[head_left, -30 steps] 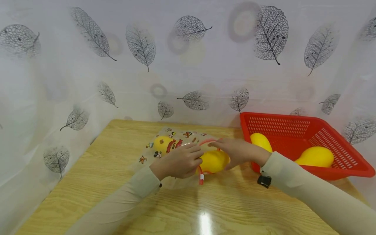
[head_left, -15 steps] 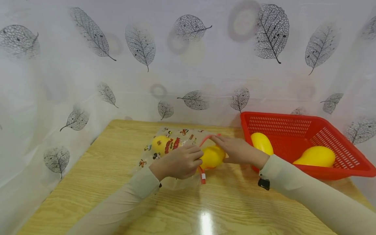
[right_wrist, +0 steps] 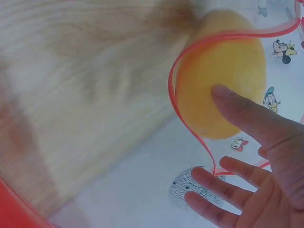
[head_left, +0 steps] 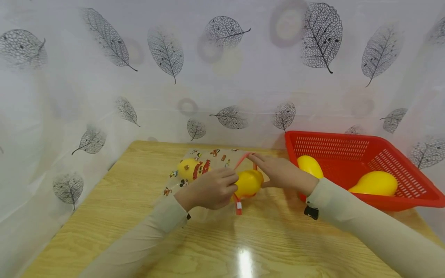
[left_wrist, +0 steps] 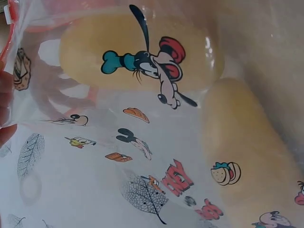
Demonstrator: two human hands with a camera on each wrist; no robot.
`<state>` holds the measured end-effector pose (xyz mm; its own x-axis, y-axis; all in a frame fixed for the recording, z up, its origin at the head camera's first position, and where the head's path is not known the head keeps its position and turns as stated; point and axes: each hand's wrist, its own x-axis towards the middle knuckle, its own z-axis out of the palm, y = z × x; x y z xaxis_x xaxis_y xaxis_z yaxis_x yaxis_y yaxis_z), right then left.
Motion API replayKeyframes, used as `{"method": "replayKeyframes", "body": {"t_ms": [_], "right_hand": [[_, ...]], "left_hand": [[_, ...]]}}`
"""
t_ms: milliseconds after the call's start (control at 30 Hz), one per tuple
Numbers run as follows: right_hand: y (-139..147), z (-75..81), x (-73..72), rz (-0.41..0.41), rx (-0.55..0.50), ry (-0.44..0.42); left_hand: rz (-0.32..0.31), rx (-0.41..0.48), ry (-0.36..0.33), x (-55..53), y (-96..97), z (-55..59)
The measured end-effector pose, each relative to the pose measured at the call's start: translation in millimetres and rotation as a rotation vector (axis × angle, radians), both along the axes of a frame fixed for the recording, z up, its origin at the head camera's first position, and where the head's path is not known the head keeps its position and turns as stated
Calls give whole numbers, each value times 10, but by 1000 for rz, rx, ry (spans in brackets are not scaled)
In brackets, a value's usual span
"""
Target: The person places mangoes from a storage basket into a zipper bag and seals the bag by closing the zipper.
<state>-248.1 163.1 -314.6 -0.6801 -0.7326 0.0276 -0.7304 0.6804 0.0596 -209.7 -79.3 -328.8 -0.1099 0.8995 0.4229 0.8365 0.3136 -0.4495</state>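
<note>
A clear zip bag (head_left: 202, 170) with cartoon prints and a red zip edge lies on the table. My left hand (head_left: 213, 188) grips the bag by the edge of its mouth, close to the white slider. One yellow mango (head_left: 185, 166) is inside, at the far left end. A second yellow mango (head_left: 249, 183) sits in the bag's mouth, the red edge running round it in the right wrist view. My right hand (head_left: 283, 172) has its fingers straight and spread by the upper rim of the mouth; its thumb (right_wrist: 247, 111) lies against the second mango.
On the right stands a red plastic basket (head_left: 389, 152) with slotted walls. In it lie one yellow mango (head_left: 310, 166) near the left wall and another mango (head_left: 375, 183) by the front rim. A leaf-patterned white sheet (head_left: 243, 85) hangs behind the wooden table (head_left: 194, 247).
The second mango has moved left, deeper into the bag's mouth, and my right hand has followed it left. My left hand keeps its grip in nearly the same place.
</note>
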Motion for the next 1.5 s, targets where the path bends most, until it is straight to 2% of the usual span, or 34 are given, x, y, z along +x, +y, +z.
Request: {"method": "replayKeyframes", "body": {"t_ms": [233,467,700,833,1100,1267,1367,1500], "right_hand": [[-44,173,-28,7,-2,53],[-66,419,-43,-54,0,13],[-29,640,-88,-30,29,131],[4,745,-138,-48,12,181],[11,831,-192,-50,-10,233],[9,837,-191,-50,-18,253],[-14,871,-189,-46,-30,262],[-89,962,-195,-54,-38,262]], "left_hand": [[-7,33,-3,-42,-44,100],[-35,76,27,-83,-53,242],[-29,90,58,-107,-38,374],[-28,110,55,-118,-21,463],[-17,94,52,-152,-25,593],[-6,77,19,-147,-66,667],[15,61,19,-136,-116,764],[47,39,27,-138,-215,947]]}}
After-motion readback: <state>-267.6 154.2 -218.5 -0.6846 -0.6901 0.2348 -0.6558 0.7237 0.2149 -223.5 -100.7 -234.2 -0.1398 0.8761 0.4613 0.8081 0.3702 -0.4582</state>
